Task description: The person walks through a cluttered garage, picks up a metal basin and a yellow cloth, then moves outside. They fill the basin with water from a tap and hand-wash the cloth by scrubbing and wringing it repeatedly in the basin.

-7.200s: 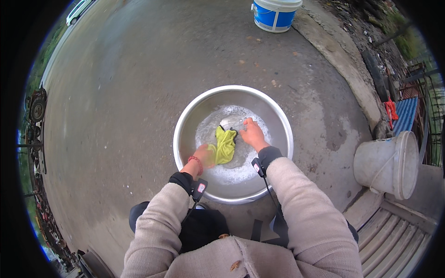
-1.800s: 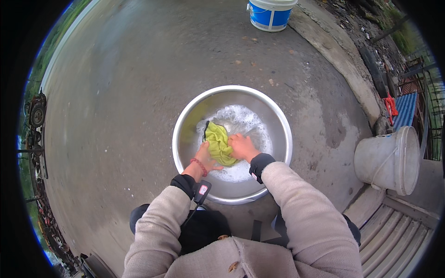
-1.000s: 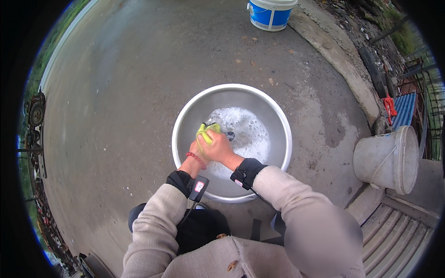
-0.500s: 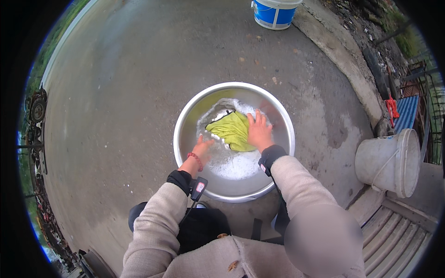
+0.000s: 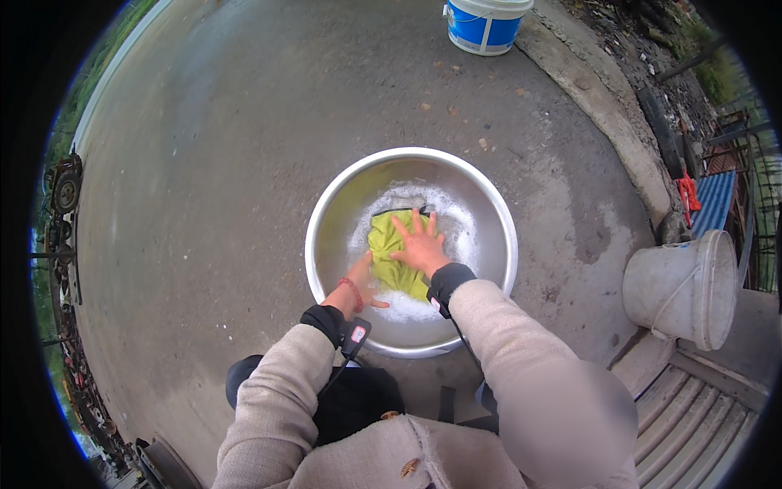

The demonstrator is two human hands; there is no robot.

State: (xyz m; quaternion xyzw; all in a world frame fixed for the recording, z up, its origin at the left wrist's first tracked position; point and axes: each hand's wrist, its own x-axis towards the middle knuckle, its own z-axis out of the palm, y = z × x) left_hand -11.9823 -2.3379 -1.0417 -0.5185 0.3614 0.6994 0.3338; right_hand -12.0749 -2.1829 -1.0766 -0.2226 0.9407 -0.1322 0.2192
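The right hand (image 5: 423, 248) has moved left, green cloth (image 5: 393, 273) beneath it.

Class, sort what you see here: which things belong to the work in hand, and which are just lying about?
Part of the work:
metal basin
foamy water
yellow-green cloth, in the basin
right hand, spread over the cloth
left hand, open beside it

Apparently just lying about, untouched:
blue-and-white bucket
off-white bucket
blue corrugated sheet
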